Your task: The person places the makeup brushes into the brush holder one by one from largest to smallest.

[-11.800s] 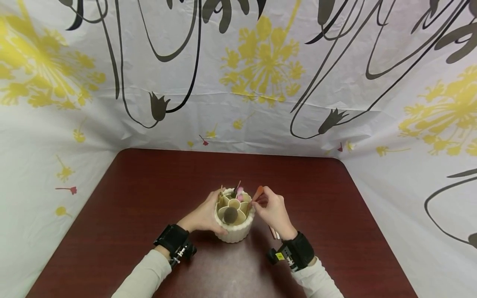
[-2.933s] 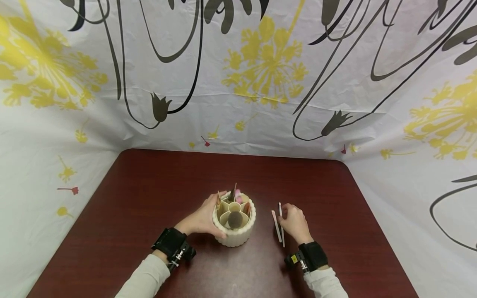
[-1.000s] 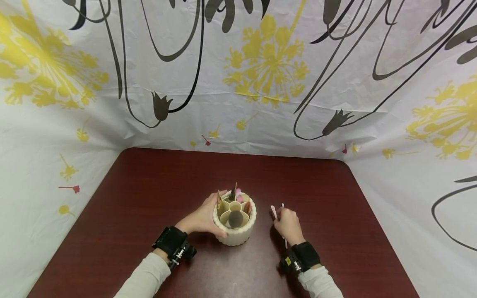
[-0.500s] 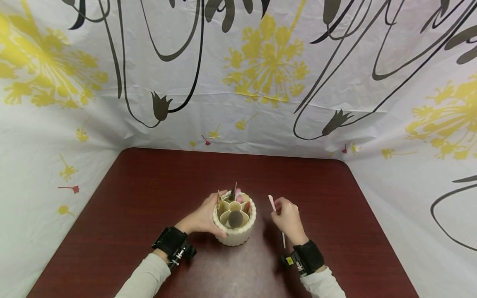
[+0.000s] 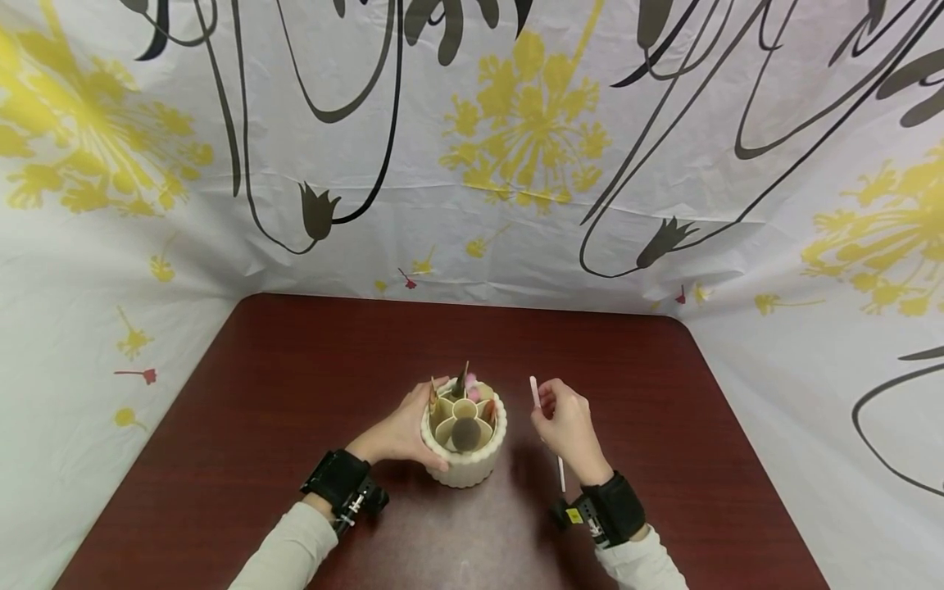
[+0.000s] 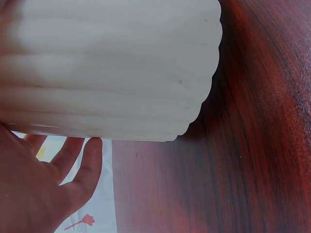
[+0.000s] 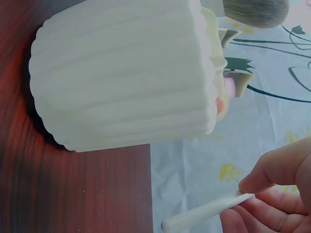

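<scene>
A cream, ribbed makeup brush holder (image 5: 463,469) with petal-shaped compartments stands on the table. My left hand (image 5: 394,426) grips its left side, thumb at the front and fingers behind; the left wrist view shows fingertips (image 6: 95,145) against the ribbed wall. Inside are a makeup brush with a round grey head (image 5: 465,434), an orange-tipped item (image 5: 490,411), a pink item (image 5: 473,388) and a dark pointed one (image 5: 460,383). Right of the holder, my right hand (image 5: 564,422) pinches a slim pale stick (image 7: 204,213) between thumb and fingers; its exact kind is unclear.
A second thin white stick (image 5: 562,475) lies on the dark red-brown table (image 5: 332,344), partly hidden beneath my right hand. White cloth (image 5: 472,246) printed with yellow flowers and grey stems hangs behind and beside the table.
Earlier my right hand was putting an orange item at the holder, then moved right to two sticks. It has since picked up the pinkish-white one and raised it. The left hand keeps its grip.
</scene>
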`<state>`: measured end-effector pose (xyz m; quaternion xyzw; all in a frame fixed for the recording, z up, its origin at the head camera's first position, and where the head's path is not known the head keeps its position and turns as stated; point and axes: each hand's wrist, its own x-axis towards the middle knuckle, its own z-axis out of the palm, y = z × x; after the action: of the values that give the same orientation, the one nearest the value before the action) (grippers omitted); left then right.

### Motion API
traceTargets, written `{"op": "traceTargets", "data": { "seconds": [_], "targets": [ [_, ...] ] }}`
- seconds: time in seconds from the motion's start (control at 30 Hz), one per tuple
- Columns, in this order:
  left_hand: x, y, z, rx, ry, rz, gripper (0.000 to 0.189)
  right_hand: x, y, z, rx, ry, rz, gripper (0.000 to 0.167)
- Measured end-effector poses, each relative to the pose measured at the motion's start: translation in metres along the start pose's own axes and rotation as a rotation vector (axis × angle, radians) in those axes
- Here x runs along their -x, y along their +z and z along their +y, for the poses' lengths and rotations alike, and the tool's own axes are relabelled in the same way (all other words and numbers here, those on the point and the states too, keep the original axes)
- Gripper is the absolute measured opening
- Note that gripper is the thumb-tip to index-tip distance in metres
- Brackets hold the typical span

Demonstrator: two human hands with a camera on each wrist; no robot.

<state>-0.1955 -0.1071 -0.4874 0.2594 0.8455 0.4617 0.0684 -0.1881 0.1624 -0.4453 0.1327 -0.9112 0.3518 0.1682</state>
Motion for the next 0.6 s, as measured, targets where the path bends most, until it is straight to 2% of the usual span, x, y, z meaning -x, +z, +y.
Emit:
{"op": "traceTargets", "data": {
  "seconds": [0.23, 0.6],
  "targets": [
    [0.001, 0.000, -0.001, 0.003, 0.002, 0.002, 0.123, -0.002, -0.003, -0.006, -0.031, -0.011, -0.010, 0.021],
    [0.000, -0.001, 0.000, 0.022, -0.005, 0.001, 0.124, -0.006, -0.010, -0.025, -0.050, -0.086, 0.025, 0.021]
  ]
}}
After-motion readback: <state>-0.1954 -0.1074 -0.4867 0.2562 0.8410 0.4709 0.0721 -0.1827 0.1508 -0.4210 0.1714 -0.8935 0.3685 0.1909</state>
